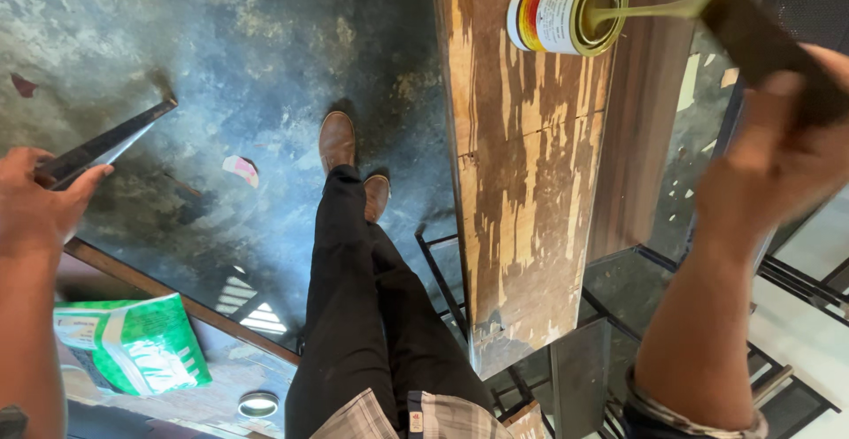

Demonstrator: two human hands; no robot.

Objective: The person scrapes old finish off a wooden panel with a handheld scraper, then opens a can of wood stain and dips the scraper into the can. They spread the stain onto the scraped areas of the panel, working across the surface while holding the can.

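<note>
Concrete floor [221, 59], dark and mottled, filled the left of the view; a worn plywood board [522, 183] with peeling veneer ran up the middle, resting on a black metal frame [442, 271].

Near the far end of the board lay an open tin can [566, 10], on its side as seen from above, mouth turned toward my right. My right hand [769, 165] was clenched round the dark handle of a flat applicator [761, 37], its tip just off the can's mouth. A thick yellowish strand [650, 10] stretched from inside the can to that tip. Motion blur hid the tool's exact shape.

My left hand [40, 205] gripped a long dark flat strip [106, 143], held out over the floor, well apart from the can.

Own legs in black trousers [363, 297] and brown shoes [340, 143] stood between floor and board. A green packet [133, 342] and a small round lid [258, 404] sat on a lower surface at left.

Judgement on doing the step well: the strand looked viscous and stringy, so I would lift slowly, twist the tip to break the thread over the can's mouth, and keep the load small. The can's poise on the board looked unsteady; I would avoid dragging against its rim. The strip should be brought close before carrying, to spare drips on the floor.
</note>
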